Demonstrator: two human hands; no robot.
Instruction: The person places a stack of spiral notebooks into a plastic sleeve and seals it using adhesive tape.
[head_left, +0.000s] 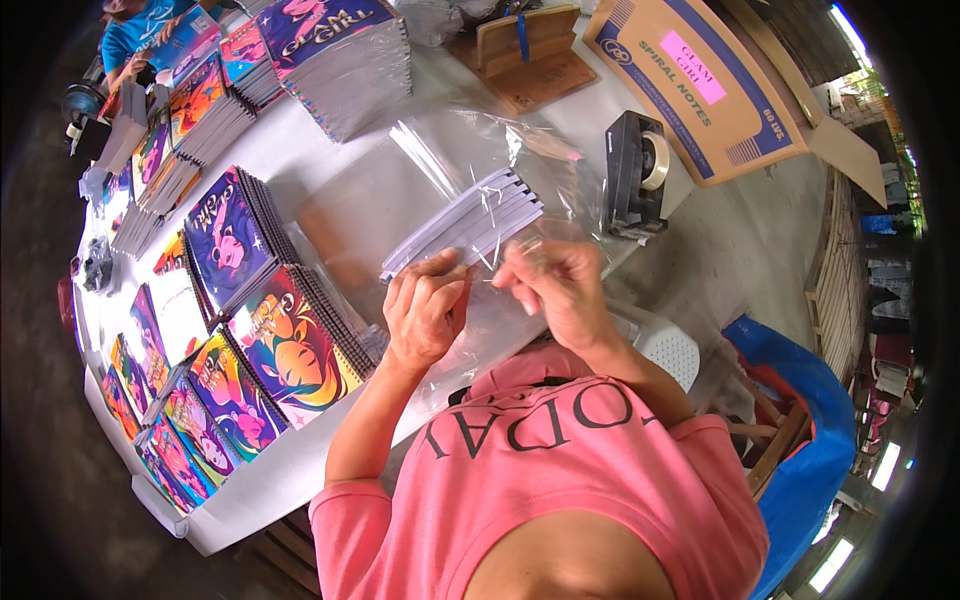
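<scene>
A stack of spiral notebooks (465, 225) lies on its side in front of me, inside a clear plastic wrapper (395, 180) with glossy creases. My left hand (428, 308) is closed at the near left end of the stack, its curled fingers gripping the film there. Beside the stack's near right corner, my right hand (556, 285) is closed with its fingers bent in a pinch. Slight blur and glare at its fingertips hide what is between them. Right of the wrapper stands a black tape dispenser (637, 175) with a roll of tape.
Colourful spiral notebooks (290, 350) stand in piles along the left of the white table (270, 480). A taller pile (345, 85) sits at the back. A wooden stand (525, 60) and cardboard box (695, 90) are behind. Another person (150, 40) works at the far left.
</scene>
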